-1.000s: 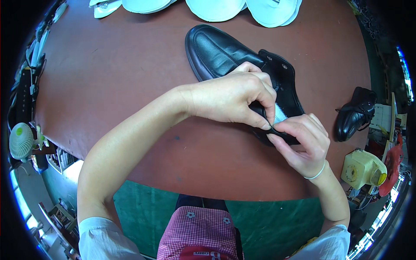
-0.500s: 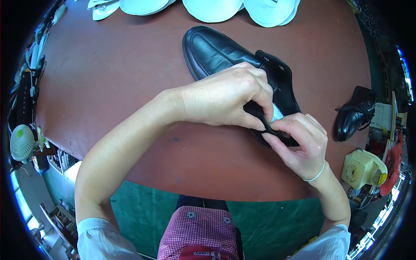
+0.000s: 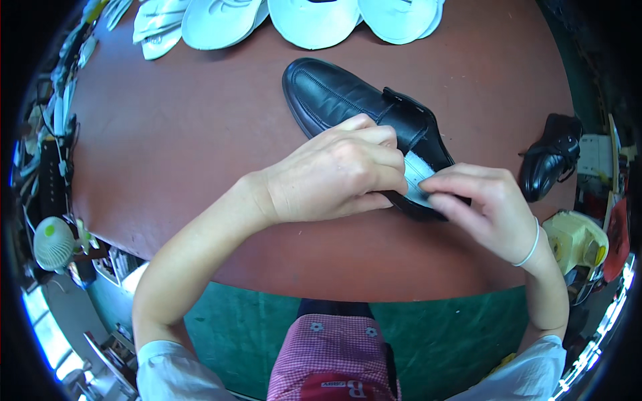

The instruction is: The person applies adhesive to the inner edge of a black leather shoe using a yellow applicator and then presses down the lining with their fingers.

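A black leather shoe (image 3: 348,90) lies on the brown table, its toe toward the far left and its heel toward me. A pale insole (image 3: 417,170) shows inside its opening. My left hand (image 3: 344,167) is closed on the near side of the opening, with some fingertips hidden behind the hand and the rim. My right hand (image 3: 485,204) is at the heel end, thumb and index finger closed together over the insole. Whatever lies between those two fingertips is too small to make out.
Stacks of white shoe-shaped pieces (image 3: 314,23) line the far edge. A black laced shoe (image 3: 552,157) stands at the right edge, with a cream-coloured machine (image 3: 575,240) nearer me. A small fan (image 3: 53,244) is at the left. Brown tabletop (image 3: 180,140) surrounds the shoe.
My right fingers have moved off the heel rim to over the insole. My left hand has shifted left and nearer me along the shoe's side. More of the insole shows.
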Motion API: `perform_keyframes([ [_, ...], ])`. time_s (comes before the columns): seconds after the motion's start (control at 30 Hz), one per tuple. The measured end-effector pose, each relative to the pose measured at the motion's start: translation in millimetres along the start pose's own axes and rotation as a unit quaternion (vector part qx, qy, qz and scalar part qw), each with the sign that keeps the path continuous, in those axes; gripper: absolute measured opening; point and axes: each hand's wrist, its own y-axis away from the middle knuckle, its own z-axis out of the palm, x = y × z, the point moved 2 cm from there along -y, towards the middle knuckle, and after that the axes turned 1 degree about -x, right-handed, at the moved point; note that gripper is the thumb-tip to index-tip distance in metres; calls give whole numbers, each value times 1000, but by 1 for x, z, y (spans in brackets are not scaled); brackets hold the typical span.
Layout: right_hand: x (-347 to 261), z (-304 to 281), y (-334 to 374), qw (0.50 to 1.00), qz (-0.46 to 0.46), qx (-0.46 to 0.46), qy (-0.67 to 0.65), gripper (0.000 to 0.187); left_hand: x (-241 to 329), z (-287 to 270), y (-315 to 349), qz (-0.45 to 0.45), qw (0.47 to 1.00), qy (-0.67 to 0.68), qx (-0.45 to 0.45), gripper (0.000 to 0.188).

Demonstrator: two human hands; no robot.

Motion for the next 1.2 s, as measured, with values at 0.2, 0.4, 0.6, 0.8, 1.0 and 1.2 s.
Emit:
perform_keyframes([
  [0.2, -2, 23, 5, 987, -77, 41, 135, 20, 3, 3, -4, -10, 999, -16, 26, 21],
  [0.4, 2, 28, 5, 992, -54, 60, 98, 17, 12, 11, 0, -15, 994, -103, 28, 16],
  [0.6, 2, 26, -1, 1000, -10, -25, 8, 14, 15, 25, 9, 107, 971, -202, 63, 6],
  [0.8, 3, 36, 9, 992, -59, 104, 50, 13, 13, 22, 14, 10, 978, -178, 107, 16],
  [1.0, 3, 37, 9, 994, -62, 65, 59, 22, 11, 15, 14, 58, 982, -155, 91, 22],
  [1.2, -2, 18, 36, 985, -64, 162, 4, 51, 16, 4, 40, -82, 988, -52, 124, 58],
])
